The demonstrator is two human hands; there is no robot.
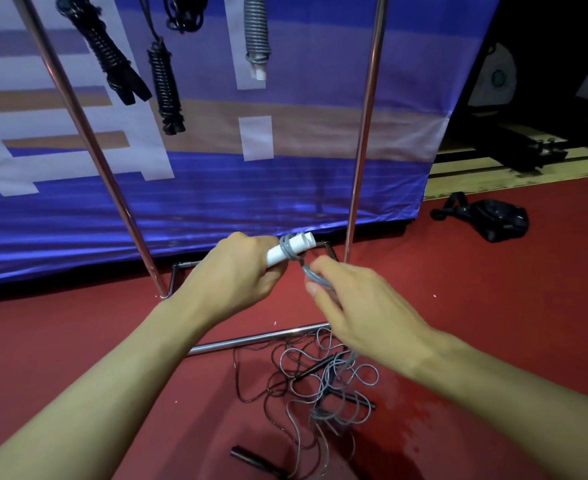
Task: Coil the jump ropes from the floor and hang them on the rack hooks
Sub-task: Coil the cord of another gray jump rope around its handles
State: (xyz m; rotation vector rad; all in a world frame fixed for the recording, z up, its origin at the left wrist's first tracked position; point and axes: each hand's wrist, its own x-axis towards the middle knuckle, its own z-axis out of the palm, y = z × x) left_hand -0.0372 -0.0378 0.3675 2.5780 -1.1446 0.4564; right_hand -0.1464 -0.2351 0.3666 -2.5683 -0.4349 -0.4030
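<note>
My left hand grips the white handles of a grey jump rope, with a few turns of grey cord wound round them. My right hand pinches the grey cord just below the handles; the cord runs down behind that hand to a tangled pile of grey and black ropes on the red floor. A loose black handle lies at the near edge of the pile. Three coiled ropes hang on the rack above: two black ones and a grey one.
The chrome rack's uprights stand in front of a blue banner; its base bar lies on the floor by the pile. A black bag sits on the floor at the right.
</note>
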